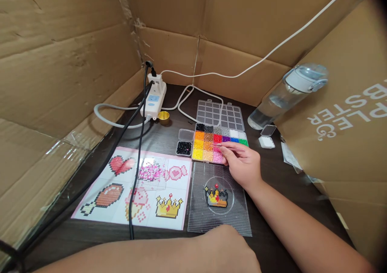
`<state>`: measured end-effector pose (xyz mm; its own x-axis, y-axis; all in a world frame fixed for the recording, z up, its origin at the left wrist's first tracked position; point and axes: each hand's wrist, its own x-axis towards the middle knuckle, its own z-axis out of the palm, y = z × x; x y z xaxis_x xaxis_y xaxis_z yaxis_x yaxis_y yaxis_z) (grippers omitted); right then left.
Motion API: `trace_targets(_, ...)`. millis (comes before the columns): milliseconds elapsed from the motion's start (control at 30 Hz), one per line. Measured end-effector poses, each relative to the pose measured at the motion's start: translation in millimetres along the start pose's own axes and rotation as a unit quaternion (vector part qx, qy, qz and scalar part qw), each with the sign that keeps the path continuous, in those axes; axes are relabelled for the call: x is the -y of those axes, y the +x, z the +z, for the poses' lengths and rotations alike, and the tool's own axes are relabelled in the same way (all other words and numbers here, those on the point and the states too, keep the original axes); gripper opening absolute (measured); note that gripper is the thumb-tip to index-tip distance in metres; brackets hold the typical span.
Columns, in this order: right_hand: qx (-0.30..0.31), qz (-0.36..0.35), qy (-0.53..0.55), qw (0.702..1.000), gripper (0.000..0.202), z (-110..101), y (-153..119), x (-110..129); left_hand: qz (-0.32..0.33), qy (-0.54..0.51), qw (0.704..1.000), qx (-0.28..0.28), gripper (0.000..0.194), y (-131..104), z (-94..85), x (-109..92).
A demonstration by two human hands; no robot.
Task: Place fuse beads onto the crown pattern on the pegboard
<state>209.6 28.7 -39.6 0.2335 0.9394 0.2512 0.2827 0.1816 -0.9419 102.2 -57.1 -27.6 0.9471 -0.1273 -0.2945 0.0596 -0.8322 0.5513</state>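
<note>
Cardboard walls [242, 19] close in the bench [160, 138]. 2 black cables run down past the white power strip [152, 103], crossing over the pattern sheet [105, 220] and partly blocking its pictures. A white cord [290, 35] hangs across the back wall, and a water bottle [272, 105] stands near the right-hand wall. The left forearm cuts across the foreground; the left hand [231, 246] is at the pegboard's near edge, its fingers out of sight, so I cannot tell their state.

The bead box [198, 144] lies open, its compartments filled by colour: black, greys, white, oranges, yellows, red, purple, blue, green, pinks. Its clear lid [232, 115] is behind it. The right hand [225, 149] pinches slim tweezers [237, 149] over the box, hiding some compartments. A small case [184, 148] beside it holds black beads; a small gold cup [163, 117] sits by the strip. A small white case [267, 142] is open to the right. The clear pegboard [196, 212] lies in front of the box, carrying a partly coloured bead crown [217, 198].
</note>
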Motion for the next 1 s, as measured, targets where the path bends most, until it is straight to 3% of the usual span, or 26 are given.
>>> trace_targets(233,0.041,-0.018,-0.038,0.998,0.016,0,1,2,0.024,0.028,0.992,-0.12,0.006,2,16.1,3)
trace_targets(300,0.027,-0.027,-0.048,0.998,0.015,0,1,1,0.023,0.029,0.994,-0.106,0.006,2,15.7,3)
trace_targets(533,-0.003,-0.023,-0.032,0.999,0.013,1,2,-1,-0.002,0.025,0.999,0.031,0.014,-2,-6.1,-1)
trace_targets(733,0.014,-0.023,-0.044,0.999,0.013,1,2,0,-0.004,0.039,0.997,0.062,0.013,-5,-11.8,-4)
trace_targets(1000,0.034,-0.02,-0.051,0.998,0.013,1,2,0,-0.003,0.037,0.997,0.06,0.01,-6,-11.5,-5)
